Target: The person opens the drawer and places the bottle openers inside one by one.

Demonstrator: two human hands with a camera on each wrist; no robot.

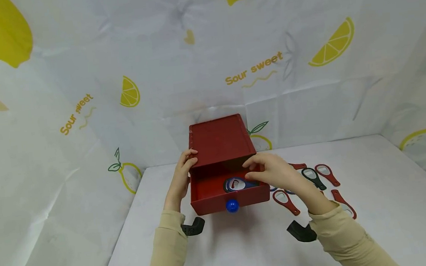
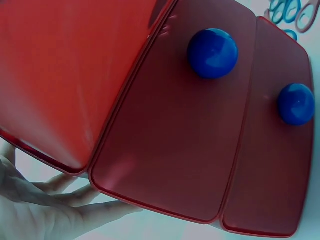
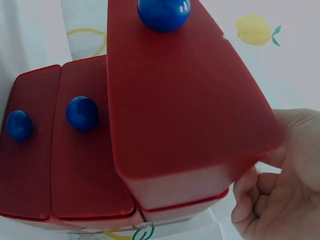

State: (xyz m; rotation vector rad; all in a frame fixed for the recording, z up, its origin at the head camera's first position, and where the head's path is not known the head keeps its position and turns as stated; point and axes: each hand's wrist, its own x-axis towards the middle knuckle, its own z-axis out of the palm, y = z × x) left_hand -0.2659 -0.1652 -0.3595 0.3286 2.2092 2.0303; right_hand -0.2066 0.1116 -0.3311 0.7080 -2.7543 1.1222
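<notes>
A red drawer cabinet (image 1: 221, 136) with blue round knobs stands against the back cloth, its top drawer (image 1: 210, 198) pulled out. My left hand (image 1: 180, 175) rests along the cabinet's left side, fingertips at the top edge; in the left wrist view the fingers (image 2: 105, 212) stretch along that side. Over the drawer's right wall reaches my right hand (image 1: 272, 170), fingers bent above the inside with a gap between thumb and forefinger. Bottle openers (image 1: 237, 184) with ring heads lie overlapping in the drawer, just left of those fingertips. In the right wrist view the drawer hides part of the right hand (image 3: 290, 185).
Several more bottle openers, red (image 1: 287, 202), black (image 1: 313, 178) and blue, lie on the white table right of the cabinet, partly behind the right forearm. Two lower drawers with blue knobs (image 2: 296, 104) are closed. A lemon-print cloth (image 1: 154, 50) hangs behind.
</notes>
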